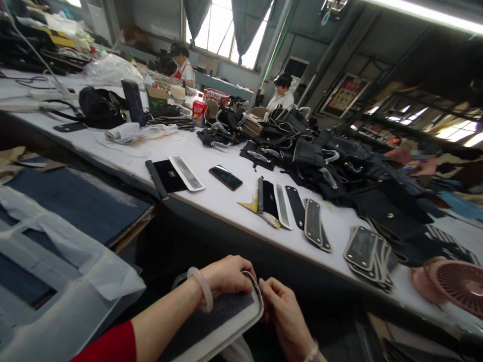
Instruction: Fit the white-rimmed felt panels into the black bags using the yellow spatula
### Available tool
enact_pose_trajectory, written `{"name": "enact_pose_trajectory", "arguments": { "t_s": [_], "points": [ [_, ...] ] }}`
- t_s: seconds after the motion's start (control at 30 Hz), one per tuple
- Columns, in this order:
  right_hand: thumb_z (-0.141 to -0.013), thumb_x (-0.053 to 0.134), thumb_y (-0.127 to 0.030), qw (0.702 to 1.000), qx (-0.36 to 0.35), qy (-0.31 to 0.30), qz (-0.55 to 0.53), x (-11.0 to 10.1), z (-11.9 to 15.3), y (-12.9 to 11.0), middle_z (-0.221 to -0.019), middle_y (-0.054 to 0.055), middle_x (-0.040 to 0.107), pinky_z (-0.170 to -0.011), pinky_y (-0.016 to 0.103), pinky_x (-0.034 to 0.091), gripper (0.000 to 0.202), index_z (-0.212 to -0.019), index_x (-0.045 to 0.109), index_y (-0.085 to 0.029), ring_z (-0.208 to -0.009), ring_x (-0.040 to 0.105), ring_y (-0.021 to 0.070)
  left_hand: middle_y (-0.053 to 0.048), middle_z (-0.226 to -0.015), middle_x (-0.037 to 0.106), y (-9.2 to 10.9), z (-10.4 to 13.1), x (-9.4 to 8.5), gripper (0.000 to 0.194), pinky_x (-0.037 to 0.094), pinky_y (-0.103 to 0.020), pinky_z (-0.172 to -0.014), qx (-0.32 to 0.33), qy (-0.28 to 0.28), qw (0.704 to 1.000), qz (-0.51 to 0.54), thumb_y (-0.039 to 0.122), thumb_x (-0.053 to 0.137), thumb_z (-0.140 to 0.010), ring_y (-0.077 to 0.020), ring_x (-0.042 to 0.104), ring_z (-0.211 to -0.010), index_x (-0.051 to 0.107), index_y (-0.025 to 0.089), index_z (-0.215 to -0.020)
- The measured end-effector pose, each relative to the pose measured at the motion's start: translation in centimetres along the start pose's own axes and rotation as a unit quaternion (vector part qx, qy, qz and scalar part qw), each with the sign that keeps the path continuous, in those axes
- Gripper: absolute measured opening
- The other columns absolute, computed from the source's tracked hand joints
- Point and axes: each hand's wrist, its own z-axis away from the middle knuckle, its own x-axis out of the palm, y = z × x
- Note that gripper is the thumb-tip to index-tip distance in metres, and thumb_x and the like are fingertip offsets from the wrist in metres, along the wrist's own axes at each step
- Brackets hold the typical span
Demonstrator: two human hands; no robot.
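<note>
Below the table's front edge, my left hand (228, 275) is closed around the far end of a dark bag panel with a pale border (226, 322). A translucent bangle (204, 289) circles that wrist. My right hand (281, 304) is at the panel's rounded right corner, thumb and fingers pinched together by its edge. Whether a small item sits between those fingertips is hidden. The near end of the panel runs out of the bottom of the view.
Across the white table (196, 211) lie a phone (225, 177), black-and-white panels (186, 172), a yellow-handled tool (260, 208), stacked straps (368, 254) and heaped black bags (302, 146). A pink fan (449, 284) stands right. Plastic-covered dark sheets (75, 201) lie left. Several people sit beyond.
</note>
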Motion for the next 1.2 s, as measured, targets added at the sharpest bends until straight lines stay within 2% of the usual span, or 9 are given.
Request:
{"name": "enact_pose_trajectory", "arguments": {
  "t_s": [0.13, 0.3, 0.5, 0.63, 0.8, 0.93, 1.03, 1.13, 1.2],
  "points": [
    [-0.062, 0.084, -0.061, 0.994, 0.041, -0.052, -0.088, 0.4, -0.5, 0.4, -0.066, -0.005, 0.05, -0.056, 0.021, 0.04, 0.053, -0.073, 0.052, -0.019, -0.057, 0.046, 0.0084, -0.002, -0.085, 0.075, -0.2, -0.1, 0.2, 0.038, 0.045, -0.023, -0.058, 0.002, 0.007, 1.0, -0.01, 0.027, 0.061, -0.06, -0.0193, 0.068, -0.078, 0.075, 0.022, -0.094],
    [-0.071, 0.081, -0.055, 0.983, 0.087, -0.139, -0.086, -0.1, -0.6, -0.2, -0.072, -0.003, 0.052, -0.054, 0.021, 0.042, 0.05, -0.096, 0.061, -0.017, -0.057, 0.048, 0.008, -0.001, -0.081, 0.074, -0.1, 0.0, 0.1, 0.035, 0.043, -0.023, -0.055, 0.013, 0.011, 0.999, -0.028, 0.027, 0.059, -0.063, -0.0191, 0.067, -0.075, 0.075, 0.023, -0.093],
    [-0.073, 0.078, -0.057, 0.977, 0.095, -0.19, 0.003, -0.4, -1.3, -1.9, -0.069, -0.002, 0.054, -0.049, 0.02, 0.042, 0.053, -0.098, 0.065, -0.012, -0.053, 0.049, 0.008, -0.002, -0.088, 0.073, 0.1, 1.1, -0.4, 0.032, 0.048, -0.026, -0.062, 0.047, 0.017, 0.996, -0.072, 0.028, 0.059, -0.069, -0.0231, 0.067, -0.084, 0.07, 0.026, -0.099],
    [-0.075, 0.073, -0.061, 0.971, 0.095, -0.204, 0.084, -0.3, -1.6, -2.8, -0.07, -0.002, 0.055, -0.051, 0.022, 0.043, 0.055, -0.1, 0.066, -0.012, -0.054, 0.05, 0.0089, -0.006, -0.11, 0.072, -0.1, 1.5, -0.6, 0.037, 0.051, -0.035, -0.084, 0.095, 0.018, 0.991, -0.095, 0.029, 0.056, -0.079, -0.0258, 0.066, -0.101, 0.065, 0.025, -0.115],
    [-0.079, 0.065, -0.065, 0.951, 0.076, -0.208, 0.214, -0.2, -2.1, -3.6, -0.069, -0.002, 0.054, -0.053, 0.022, 0.04, 0.052, -0.09, 0.066, -0.014, -0.058, 0.048, 0.0104, -0.009, -0.132, 0.064, -0.8, 2.2, -2.4, 0.063, 0.047, -0.037, -0.101, 0.126, -0.043, 0.987, -0.088, 0.022, 0.06, -0.074, -0.0269, 0.061, -0.118, 0.055, 0.021, -0.137],
    [-0.084, 0.058, -0.064, 0.919, 0.047, -0.225, 0.32, 0.1, -2.5, -4.6, -0.069, -0.001, 0.053, -0.06, 0.027, 0.043, 0.048, -0.078, 0.064, -0.016, -0.065, 0.05, 0.0147, -0.011, -0.142, 0.056, -1.8, 5.4, -5.2, 0.069, 0.042, -0.042, -0.108, 0.063, -0.015, 0.994, -0.087, 0.026, 0.06, -0.076, -0.0285, 0.056, -0.126, 0.048, 0.019, -0.144],
    [-0.088, 0.053, -0.062, 0.89, 0.022, -0.25, 0.38, 0.4, -2.8, -5.6, -0.084, 0.004, 0.062, -0.079, 0.035, 0.046, 0.048, -0.086, 0.069, -0.017, -0.081, 0.056, 0.0219, -0.006, -0.143, 0.056, -2.7, 9.2, -6.1, 0.064, 0.036, -0.041, -0.113, 0.027, 0.028, 0.996, -0.075, 0.03, 0.063, -0.078, -0.027, 0.051, -0.131, 0.052, 0.023, -0.14],
    [-0.091, 0.046, -0.063, 0.851, 0.008, -0.278, 0.445, 0.0, -3.0, -6.0, -0.114, 0.012, 0.065, -0.102, 0.044, 0.039, 0.057, -0.115, 0.068, -0.016, -0.11, 0.056, 0.0297, 0.001, -0.142, 0.057, -4.0, 12.9, -5.4, 0.058, 0.037, -0.038, -0.114, -0.015, 0.097, 0.994, -0.049, 0.029, 0.061, -0.081, -0.0232, 0.052, -0.13, 0.054, 0.03, -0.138],
    [-0.092, 0.039, -0.067, 0.838, 0.014, -0.283, 0.467, -0.4, -3.0, -5.5, -0.141, 0.014, 0.053, -0.116, 0.045, 0.025, 0.073, -0.142, 0.051, -0.016, -0.132, 0.045, 0.0303, 0.001, -0.142, 0.057, -5.1, 14.8, -4.3, 0.054, 0.039, -0.037, -0.112, -0.047, 0.155, 0.986, -0.046, 0.031, 0.057, -0.084, -0.0229, 0.053, -0.13, 0.054, 0.03, -0.137]
  ]
}}
